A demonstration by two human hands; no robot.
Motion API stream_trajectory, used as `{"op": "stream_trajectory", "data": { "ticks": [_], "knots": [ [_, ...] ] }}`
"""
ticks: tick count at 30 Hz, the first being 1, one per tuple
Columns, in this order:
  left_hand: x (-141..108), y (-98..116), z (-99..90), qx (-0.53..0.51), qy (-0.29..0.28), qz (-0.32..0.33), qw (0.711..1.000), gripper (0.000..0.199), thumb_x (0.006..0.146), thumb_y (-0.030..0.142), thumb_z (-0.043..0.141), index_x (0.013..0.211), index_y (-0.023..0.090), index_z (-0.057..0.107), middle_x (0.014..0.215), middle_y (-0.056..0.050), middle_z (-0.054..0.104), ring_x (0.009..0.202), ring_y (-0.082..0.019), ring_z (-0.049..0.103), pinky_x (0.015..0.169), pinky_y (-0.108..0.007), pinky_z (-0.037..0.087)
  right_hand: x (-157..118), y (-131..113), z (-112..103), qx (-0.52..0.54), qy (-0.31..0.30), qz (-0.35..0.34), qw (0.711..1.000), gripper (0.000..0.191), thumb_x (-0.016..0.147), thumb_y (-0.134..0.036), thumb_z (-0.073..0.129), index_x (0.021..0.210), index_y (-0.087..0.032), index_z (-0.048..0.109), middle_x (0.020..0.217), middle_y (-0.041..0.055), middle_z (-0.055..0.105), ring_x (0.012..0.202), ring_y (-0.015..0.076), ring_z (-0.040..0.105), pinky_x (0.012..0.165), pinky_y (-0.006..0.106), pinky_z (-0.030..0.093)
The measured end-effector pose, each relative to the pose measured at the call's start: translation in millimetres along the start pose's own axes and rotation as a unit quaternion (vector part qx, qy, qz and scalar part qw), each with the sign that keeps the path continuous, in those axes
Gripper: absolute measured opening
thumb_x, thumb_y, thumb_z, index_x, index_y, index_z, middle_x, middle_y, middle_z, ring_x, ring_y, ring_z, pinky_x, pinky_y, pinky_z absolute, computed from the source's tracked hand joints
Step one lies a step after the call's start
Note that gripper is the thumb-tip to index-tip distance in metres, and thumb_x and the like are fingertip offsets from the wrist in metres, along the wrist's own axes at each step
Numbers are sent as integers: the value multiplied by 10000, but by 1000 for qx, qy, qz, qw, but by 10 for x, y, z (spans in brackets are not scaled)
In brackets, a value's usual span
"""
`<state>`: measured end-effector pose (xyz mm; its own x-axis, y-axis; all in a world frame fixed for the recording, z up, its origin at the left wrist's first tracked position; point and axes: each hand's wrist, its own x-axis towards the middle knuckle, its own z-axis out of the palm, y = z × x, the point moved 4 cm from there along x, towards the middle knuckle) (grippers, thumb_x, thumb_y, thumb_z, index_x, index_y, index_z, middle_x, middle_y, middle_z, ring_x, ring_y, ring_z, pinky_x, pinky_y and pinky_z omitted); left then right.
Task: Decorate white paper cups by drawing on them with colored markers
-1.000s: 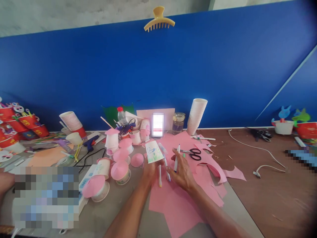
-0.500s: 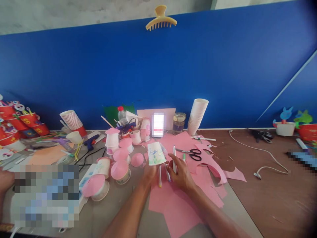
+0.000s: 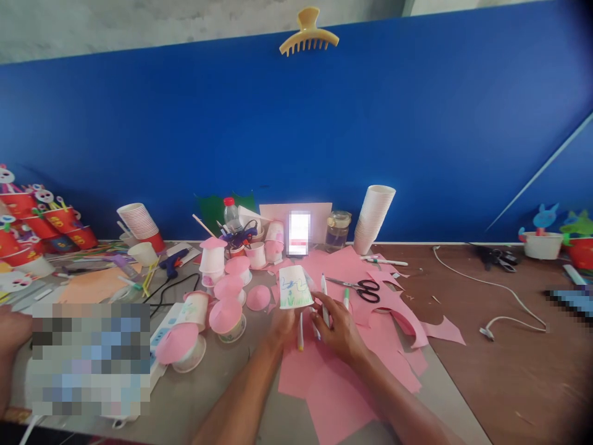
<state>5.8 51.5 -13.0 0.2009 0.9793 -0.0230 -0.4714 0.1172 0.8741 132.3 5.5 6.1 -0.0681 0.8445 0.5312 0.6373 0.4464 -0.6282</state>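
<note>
My left hand [image 3: 283, 322] holds a white paper cup [image 3: 295, 288] upside down, its fingers mostly hidden inside or behind it. Blue bird-like shapes and green grass are drawn on the cup's side. My right hand [image 3: 337, 322] is just right of the cup with bent fingers, over a white marker [image 3: 324, 285]; whether it grips that marker is unclear. Below the cup, a marker with a yellow end [image 3: 301, 337] lies on pink paper [image 3: 340, 395]. A green-tipped marker [image 3: 346, 299] and black-handled scissors [image 3: 367, 290] lie to the right.
Several cups with pink cone tops [image 3: 225, 316] stand at left, near a glue gun [image 3: 171, 262] and a power strip [image 3: 162, 334]. Behind are a phone [image 3: 299, 233], a jar [image 3: 338, 231] and a tall cup stack [image 3: 374, 219]. Another person's hand [image 3: 13, 324] is at far left.
The view has shifted slightly, moving most things a little rightward. The cup is turned slightly in my left hand, and my right fingers have shifted near the markers.
</note>
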Motion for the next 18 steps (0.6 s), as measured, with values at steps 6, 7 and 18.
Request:
{"op": "stream_trajectory", "data": {
  "ticks": [6, 7, 18],
  "knots": [
    [-53, 93, 96, -68, -23, -30, 997, 390, 632, 324, 827, 975, 184, 704, 775, -38, 716, 742, -217, 686, 711, -329, 529, 9, -39, -16, -10, -3, 5, 1000, 350, 879, -264, 488, 1192, -172, 614, 662, 14, 670, 677, 215, 639, 658, 329, 512],
    [-58, 96, 96, -82, -21, -32, 996, 386, 631, 310, 822, 976, 186, 702, 757, -30, 710, 715, -205, 682, 684, -317, 525, 9, -40, -14, -10, -6, 6, 1000, 352, 880, -262, 485, 1195, -172, 611, 673, 18, 675, 682, 216, 642, 661, 330, 515],
    [-89, 197, 154, -120, -70, -17, 990, 238, 715, 303, 737, 913, 195, 660, 729, -28, 686, 840, -245, 689, 794, -373, 533, 1, -76, -26, -5, -1, -1, 1000, 373, 866, -239, 490, 1226, -180, 570, 870, 69, 741, 797, 247, 690, 754, 395, 554]
  ]
}}
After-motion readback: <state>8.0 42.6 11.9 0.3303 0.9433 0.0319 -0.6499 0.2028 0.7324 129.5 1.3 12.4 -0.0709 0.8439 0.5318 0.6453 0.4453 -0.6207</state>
